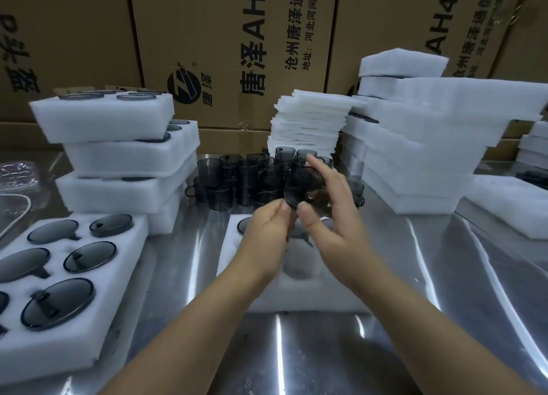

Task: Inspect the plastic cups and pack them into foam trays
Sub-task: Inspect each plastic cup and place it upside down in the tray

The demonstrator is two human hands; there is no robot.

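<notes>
Both hands hold one dark smoky plastic cup (302,184) tilted in the air above a white foam tray (252,291) on the steel table. My right hand (332,216) grips the cup from the right side, thumb near its rim. My left hand (267,228) pinches the cup's lower edge from the left. The tray below holds at least one cup (244,225) in a far pocket; my arms hide much of it. Several more dark cups (237,178) stand stacked behind the tray.
A filled foam tray (115,276) lies at the front left, with stacked filled trays (124,154) behind it. Stacks of foam sheets (308,121) and trays (415,145) rise at the right. Cardboard boxes (225,38) wall off the back. A steel table (296,350) lies underneath.
</notes>
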